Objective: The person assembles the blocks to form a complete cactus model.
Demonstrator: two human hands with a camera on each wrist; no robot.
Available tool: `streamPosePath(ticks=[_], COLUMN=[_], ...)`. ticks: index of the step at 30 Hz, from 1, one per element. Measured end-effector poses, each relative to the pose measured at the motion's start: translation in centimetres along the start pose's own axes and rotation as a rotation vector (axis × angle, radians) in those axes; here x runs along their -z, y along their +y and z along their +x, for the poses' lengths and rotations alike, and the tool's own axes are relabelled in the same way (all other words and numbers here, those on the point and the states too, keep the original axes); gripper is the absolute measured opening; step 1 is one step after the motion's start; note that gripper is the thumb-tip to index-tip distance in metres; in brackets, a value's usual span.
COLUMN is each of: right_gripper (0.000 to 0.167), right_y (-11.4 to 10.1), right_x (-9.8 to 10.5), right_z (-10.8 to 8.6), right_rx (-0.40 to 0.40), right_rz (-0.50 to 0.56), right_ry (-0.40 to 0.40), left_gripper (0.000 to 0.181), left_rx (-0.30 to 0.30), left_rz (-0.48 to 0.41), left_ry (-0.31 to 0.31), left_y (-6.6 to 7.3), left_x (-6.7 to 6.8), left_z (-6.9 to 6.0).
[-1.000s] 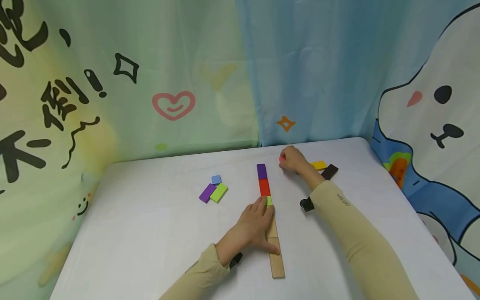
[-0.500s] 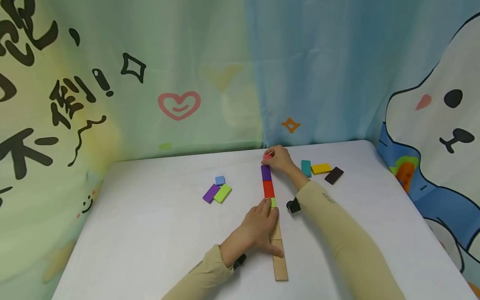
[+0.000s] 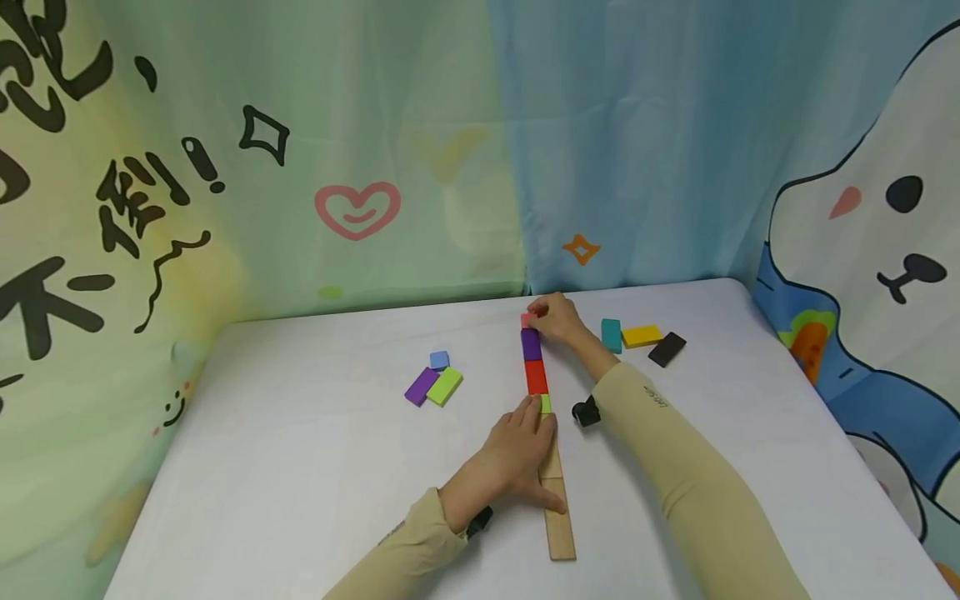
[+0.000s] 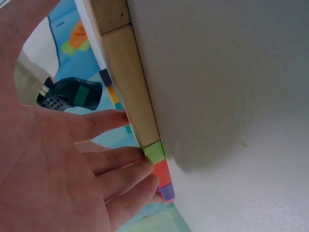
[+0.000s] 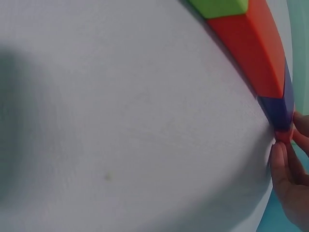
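A straight row of blocks runs away from me on the white table: two plain wooden blocks (image 3: 561, 535) nearest, then a green block (image 3: 546, 404), a red block (image 3: 536, 377), a purple block (image 3: 531, 344) and a small pink block (image 3: 525, 320) at the far end. My right hand (image 3: 558, 318) pinches the pink block against the purple one; the right wrist view shows thumb and fingers around that pink block (image 5: 283, 136). My left hand (image 3: 513, 454) rests along the row, its fairly straight fingers touching the blocks near the green block (image 4: 154, 152) and partly covering the wood.
Left of the row lie a blue block (image 3: 439, 360), a second purple block (image 3: 422, 387) and a lime green block (image 3: 446, 387). To the right are a teal block (image 3: 611, 335), a yellow block (image 3: 642, 336) and a dark brown block (image 3: 667, 350). A printed curtain hangs behind the table.
My right hand has carried the pink block leftward from beside the teal block to the far end of the row, where it now meets the purple block. The left hand stays on the row.
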State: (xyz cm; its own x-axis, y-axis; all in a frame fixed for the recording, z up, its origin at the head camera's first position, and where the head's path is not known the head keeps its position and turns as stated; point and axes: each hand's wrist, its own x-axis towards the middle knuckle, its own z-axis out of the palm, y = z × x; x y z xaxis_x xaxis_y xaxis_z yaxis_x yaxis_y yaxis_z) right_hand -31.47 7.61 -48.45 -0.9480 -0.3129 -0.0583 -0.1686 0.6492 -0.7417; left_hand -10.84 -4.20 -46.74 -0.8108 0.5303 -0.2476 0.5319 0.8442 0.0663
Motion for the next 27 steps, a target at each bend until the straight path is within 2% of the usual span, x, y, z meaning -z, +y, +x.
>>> streamPosePath(ticks=[5,12,15,18,20,22,25,27], right_gripper=[0.026,0.025,0.03,0.033,0.035,0.037,0.043,0.046], right_y=[0.2,0.4,0.3,0.1,0.3,0.7,1.6,2.3], right_x=[-0.2,-0.2,0.4,1.9,3.4,4.9,6.9,7.6], right_z=[0.2,0.1,-0.3,-0.8,-1.3,-1.9,-3.1,-3.9], right_rx=[-0.019,-0.025,-0.008,0.027,0.023,0.003,-0.075,-0.121], right_rz=[0.005,0.008,0.022,0.007,-0.06,-0.184,-0.385,-0.477], right_ry=[-0.015,-0.029,-0.005,0.015,0.008,-0.002,-0.024,-0.039], left_gripper=[0.116,0.115,0.114,0.113,0.112,0.112,0.112,0.112], left_rx=[-0.009,-0.006,-0.009,-0.011,-0.013,-0.017,-0.017,-0.011], left_rz=[0.029,0.016,-0.001,-0.032,-0.056,-0.073,-0.082,-0.087], left_ry=[0.023,0.02,0.015,0.008,0.004,0.006,0.007,0.005], left_y=[0.0,0.0,0.1,0.1,0.1,0.0,-0.1,-0.1], left_x=[0.1,0.1,0.1,0.2,0.3,0.3,0.3,0.3], left_z=[-0.1,-0.1,-0.1,0.0,-0.1,-0.1,-0.3,-0.3])
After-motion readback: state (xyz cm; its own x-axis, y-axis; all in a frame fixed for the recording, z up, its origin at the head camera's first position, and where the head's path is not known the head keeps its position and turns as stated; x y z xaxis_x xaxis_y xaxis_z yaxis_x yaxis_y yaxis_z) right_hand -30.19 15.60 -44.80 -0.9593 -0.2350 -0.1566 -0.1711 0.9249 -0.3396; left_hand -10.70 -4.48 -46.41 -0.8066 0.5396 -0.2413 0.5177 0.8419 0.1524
